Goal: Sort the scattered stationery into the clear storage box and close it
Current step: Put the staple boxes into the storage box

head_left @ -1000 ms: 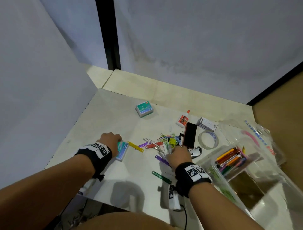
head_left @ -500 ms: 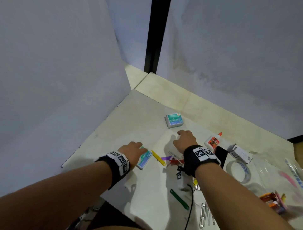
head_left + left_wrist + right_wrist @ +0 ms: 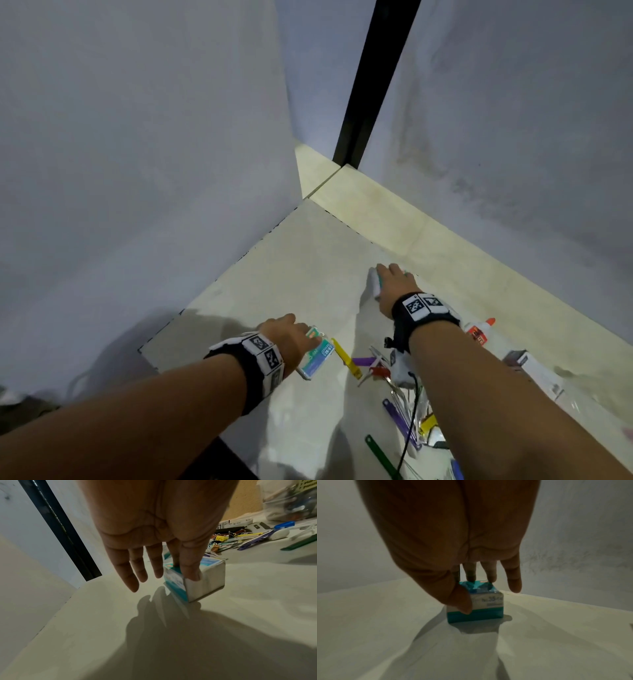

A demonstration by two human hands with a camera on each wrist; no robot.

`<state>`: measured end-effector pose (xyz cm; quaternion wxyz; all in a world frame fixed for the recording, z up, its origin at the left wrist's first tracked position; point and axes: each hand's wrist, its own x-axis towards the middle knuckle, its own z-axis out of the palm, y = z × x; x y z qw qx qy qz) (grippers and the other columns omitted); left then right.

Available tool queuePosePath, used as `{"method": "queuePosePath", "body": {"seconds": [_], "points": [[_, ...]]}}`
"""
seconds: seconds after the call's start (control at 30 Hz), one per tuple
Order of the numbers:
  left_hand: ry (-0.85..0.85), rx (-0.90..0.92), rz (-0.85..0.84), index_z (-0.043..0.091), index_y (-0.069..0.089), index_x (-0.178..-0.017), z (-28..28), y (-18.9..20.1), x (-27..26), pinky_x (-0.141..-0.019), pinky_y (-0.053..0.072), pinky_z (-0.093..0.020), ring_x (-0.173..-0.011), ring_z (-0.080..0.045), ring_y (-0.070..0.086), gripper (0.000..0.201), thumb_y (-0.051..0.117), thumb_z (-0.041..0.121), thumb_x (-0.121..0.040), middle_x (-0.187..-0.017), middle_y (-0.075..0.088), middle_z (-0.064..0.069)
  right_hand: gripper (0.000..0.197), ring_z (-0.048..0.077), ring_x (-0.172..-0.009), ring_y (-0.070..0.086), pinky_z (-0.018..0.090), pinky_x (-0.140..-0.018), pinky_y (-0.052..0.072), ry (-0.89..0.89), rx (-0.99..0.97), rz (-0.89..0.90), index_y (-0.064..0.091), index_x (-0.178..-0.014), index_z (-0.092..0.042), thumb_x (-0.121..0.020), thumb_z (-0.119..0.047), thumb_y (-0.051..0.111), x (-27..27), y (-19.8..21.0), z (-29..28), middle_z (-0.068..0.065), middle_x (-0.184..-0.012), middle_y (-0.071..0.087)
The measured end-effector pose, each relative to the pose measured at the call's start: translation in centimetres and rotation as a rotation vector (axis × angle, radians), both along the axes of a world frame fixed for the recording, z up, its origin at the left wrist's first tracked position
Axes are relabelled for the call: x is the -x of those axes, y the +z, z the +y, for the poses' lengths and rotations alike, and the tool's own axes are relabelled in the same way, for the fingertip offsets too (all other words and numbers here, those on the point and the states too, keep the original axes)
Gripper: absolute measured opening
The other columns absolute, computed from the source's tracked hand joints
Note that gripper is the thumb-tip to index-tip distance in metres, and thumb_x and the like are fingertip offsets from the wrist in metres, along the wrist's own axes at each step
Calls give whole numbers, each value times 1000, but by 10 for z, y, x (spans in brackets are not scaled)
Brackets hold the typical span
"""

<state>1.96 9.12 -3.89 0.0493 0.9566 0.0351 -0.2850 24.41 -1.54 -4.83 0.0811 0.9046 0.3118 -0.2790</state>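
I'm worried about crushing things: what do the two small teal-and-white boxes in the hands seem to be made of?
Both look like thin printed cardboard. The teal-and-white box under the left hand shows sharp folded edges and matt white sides. The teal-and-white box in the right hand has a printed label and a slight sheen on top, possibly a wrap.

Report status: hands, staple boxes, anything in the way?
Left hand pinches near staple box, one edge lifted. Right hand grips far staple box on the table. Storage box out of head view; clip pile beside right forearm.

We see two teal-and-white staple boxes on the worktop: one (image 3: 315, 356) tilted at lower centre, another (image 3: 475, 604) upright, farther back.
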Motion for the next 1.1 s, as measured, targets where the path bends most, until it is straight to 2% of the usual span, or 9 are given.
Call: {"method": "queuePosePath", "body": {"seconds": [0.1,0.23,0.37,0.47,0.6,0.73,0.83,1.0,1.1], "points": [[-20,-18,73,30,31,-143,0,2,-10,-95,43,-40,-128,-27,35,55,54,23,-93,-140,38,-3,68,39,-129,33,50,-102,40,-34,-42,-26,20,-147,-22,-90,-22,58,18,5,-10,9,-145,29],[-8,-36,128,24,46,-136,-6,2,-26,-97,44,-41,-131,-25,32,48,58,32,-90,-144,35,0,59,35,-126,35,45,-95,44,-66,-60,-77,29,-142,-20,-90,-22,58,41,10,-25,8,-139,35],[113,-8,78,15,55,-125,-23,4,-36,-92,44,-38,-123,-24,44,49,54,46,-88,-137,43,1,50,30,-123,37,43,-92,46,-96,-92,-104,38,-131,-17,-87,-19,60,55,5,-44,8,-132,41],[251,46,66,16,48,-124,-31,1,-30,-90,48,-40,-113,-26,55,58,63,51,-81,-127,48,-4,53,28,-121,38,41,-95,44,-178,-201,-38,39,-127,-17,-83,-24,66,59,9,-58,7,-129,42],[412,153,68,16,31,-131,-28,-6,-21,-88,48,-35,-112,-28,57,73,69,46,-76,-126,48,-8,57,26,-117,42,33,-97,41,-316,-410,-13,41,-124,-17,-76,-21,71,63,30,-74,7,-124,42],[440,159,42,16,27,-133,-30,0,-20,-79,46,-32,-108,-29,58,69,66,28,-78,-122,51,-11,54,24,-96,55,28,-81,45,-555,-623,53,40,-111,-17,-71,-27,75,78,57,-97,7,-107,51],[530,180,-7,19,26,-135,-34,7,-17,-77,48,-32,-104,-28,60,70,65,26,-77,-119,54,-10,53,22,-83,60,29,-70,49,-681,-692,146,34,-107,-19,-74,-27,75,89,72,-114,3,-93,58],[528,350,-56,31,21,-145,-64,38,-26,-94,47,-32,-118,-26,53,82,68,34,-77,-132,45,-9,62,26,-93,61,42,-86,55,-826,-829,174,35,-116,-23,-71,-23,77,108,93,-152,5,-102,54],[414,492,-129,29,32,-141,-92,64,-40,-90,51,-31,-109,-24,56,77,70,29,-73,-124,49,-9,71,25,-100,59,37,-89,52,-867,-898,158,37,-124,-23,-69,-30,81,111,106,-175,8,-113,53]]}}
